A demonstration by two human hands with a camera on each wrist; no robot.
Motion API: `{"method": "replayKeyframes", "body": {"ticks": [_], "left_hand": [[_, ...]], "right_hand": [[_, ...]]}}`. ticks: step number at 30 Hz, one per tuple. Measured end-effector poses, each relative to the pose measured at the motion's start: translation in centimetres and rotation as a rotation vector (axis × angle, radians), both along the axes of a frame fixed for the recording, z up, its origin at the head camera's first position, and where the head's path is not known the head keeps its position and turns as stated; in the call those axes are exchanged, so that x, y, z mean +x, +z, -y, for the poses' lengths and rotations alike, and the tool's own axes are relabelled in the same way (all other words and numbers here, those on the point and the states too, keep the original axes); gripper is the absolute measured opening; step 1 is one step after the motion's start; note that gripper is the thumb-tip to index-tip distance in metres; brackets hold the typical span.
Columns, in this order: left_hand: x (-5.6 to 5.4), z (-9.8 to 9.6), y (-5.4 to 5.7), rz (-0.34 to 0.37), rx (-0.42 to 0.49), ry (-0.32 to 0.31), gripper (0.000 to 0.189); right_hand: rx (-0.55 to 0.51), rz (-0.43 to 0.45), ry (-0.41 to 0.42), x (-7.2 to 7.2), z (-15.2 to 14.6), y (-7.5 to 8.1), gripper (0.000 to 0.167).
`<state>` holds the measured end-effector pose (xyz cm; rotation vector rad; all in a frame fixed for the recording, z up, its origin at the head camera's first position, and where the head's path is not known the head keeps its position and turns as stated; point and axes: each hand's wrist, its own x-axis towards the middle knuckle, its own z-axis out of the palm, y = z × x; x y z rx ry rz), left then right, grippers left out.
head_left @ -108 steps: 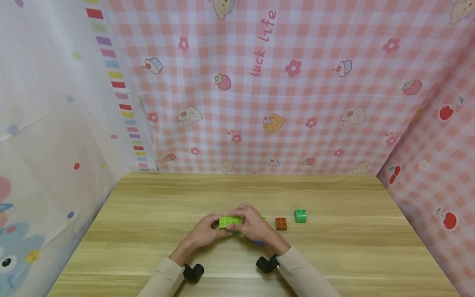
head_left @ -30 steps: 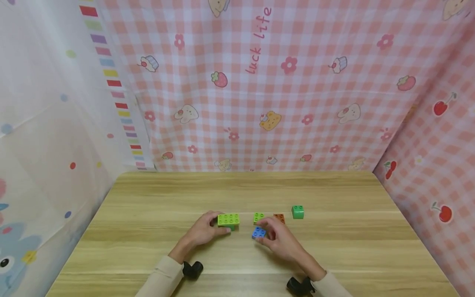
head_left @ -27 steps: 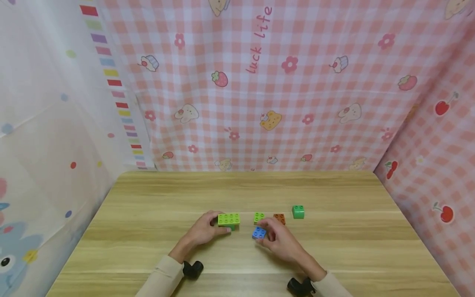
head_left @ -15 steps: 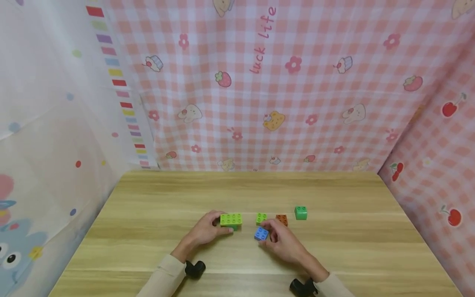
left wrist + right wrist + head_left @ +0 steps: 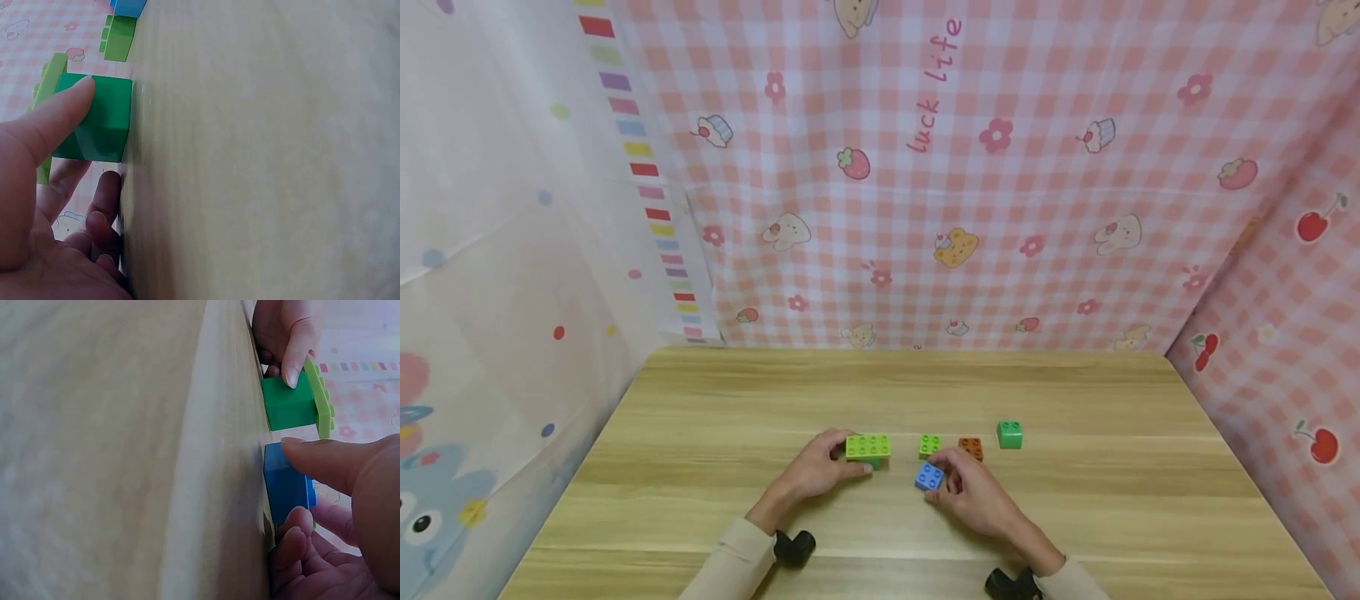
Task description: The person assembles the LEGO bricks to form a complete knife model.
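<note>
A lime-green toy brick (image 5: 867, 446) with two rows of studs lies flat on top of a darker green block (image 5: 103, 119), overhanging it. My left hand (image 5: 815, 468) grips this stack, its thumb on the green block's near face and its fingers behind. To the right, my right hand (image 5: 972, 490) pinches a blue four-stud brick (image 5: 928, 477) between thumb and fingers. The blue brick (image 5: 284, 481) sits low at the tabletop in the right wrist view, apart from the stack.
Just behind the blue brick is a small lime-green brick (image 5: 929, 445). A brown brick (image 5: 971, 447) lies behind my right hand, partly covered by it. Farther right stands a green brick with a curved front (image 5: 1010, 435). All are on the wooden table (image 5: 715, 400).
Earlier, both hands were at the lime-green brick. My right hand has since moved right and taken hold of the blue brick; the left stays on the stack. Over the last second, little differs.
</note>
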<state>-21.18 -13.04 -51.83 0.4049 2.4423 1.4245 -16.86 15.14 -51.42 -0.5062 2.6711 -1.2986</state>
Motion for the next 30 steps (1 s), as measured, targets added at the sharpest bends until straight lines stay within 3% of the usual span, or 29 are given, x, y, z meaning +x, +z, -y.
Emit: {"method": "replayKeyframes", "body": {"ticks": [14, 21, 30], "left_hand": [[0.0, 0.0, 0.1, 0.006, 0.006, 0.001, 0.032], [0.0, -0.1, -0.1, -0.003, 0.011, -0.012, 0.029], [-0.2, 0.0, -0.1, -0.007, 0.026, -0.019, 0.030]], "right_hand": [[0.016, -0.025, 0.026, -0.1, -0.1, 0.1, 0.036], [0.037, -0.002, 0.040, -0.2, -0.3, 0.8, 0.037], [-0.024, -0.050, 0.072, -1.3, 0.1, 2.2, 0.036]]}}
